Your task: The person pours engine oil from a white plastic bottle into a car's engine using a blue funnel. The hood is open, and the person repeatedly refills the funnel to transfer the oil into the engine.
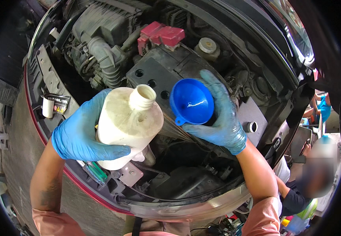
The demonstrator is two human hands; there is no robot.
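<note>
Engine bay (190, 183) fills mid-frame, where the curled left hand (80, 133) grips an already uncapped white bottle (129, 118) left of centre, and the loosely curved right hand (226, 122) holds a blue funnel (192, 100) apart from it, no pouring visible.

Engine bay (178, 183) open before me — carrying a black battery (152, 65) with a red cover (172, 36) at its far end; a white cylinder (48, 107) lies along my left front edge.

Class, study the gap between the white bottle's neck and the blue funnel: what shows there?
In the head view, part of the black battery, including a dark round hole, shows between the white bottle and the blue funnel.
</note>
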